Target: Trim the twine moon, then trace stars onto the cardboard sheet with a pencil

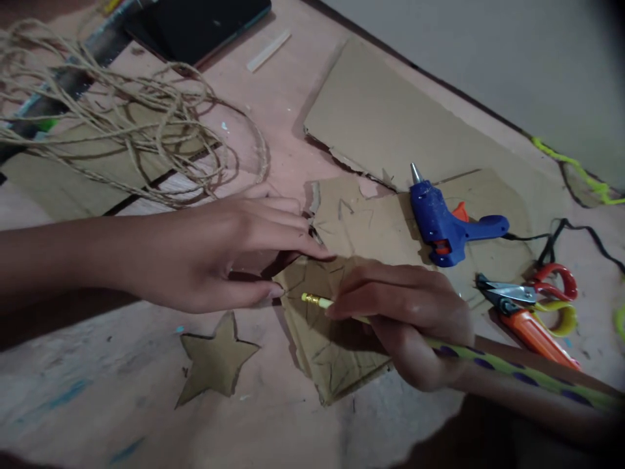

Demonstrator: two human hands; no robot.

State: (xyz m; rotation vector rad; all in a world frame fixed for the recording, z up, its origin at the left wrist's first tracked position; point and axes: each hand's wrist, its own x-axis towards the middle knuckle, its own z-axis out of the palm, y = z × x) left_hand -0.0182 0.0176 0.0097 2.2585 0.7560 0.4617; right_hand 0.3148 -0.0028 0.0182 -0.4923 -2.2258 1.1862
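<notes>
"Grip?"

"Gripping a pencil [316, 300] in the right hand [405, 316], eraser end low over the lined cardboard [317, 332]; can't tell about contact. Resting the left hand [234, 247], loosely splayed, at its near-left edge."

"Done well, how?"

"Brace with the left; best use short, light strokes to avoid scuffing."

"Cardboard where?"

"On the table [273, 430], under both hands, near a cut-out star [217, 358]. Mind the scissors [530, 293] and glue gun [437, 221] off to the right."

My left forearm [68, 260] is bare and slim, tapering smoothly to the wrist; my right forearm [517, 404] is bare too, as far as it shows. My left hand [234, 244] has slender fingers [286, 236] and a visible thumbnail [276, 292]; my right hand [407, 312], slightly blurred, has softly rounded knuckles.
</notes>
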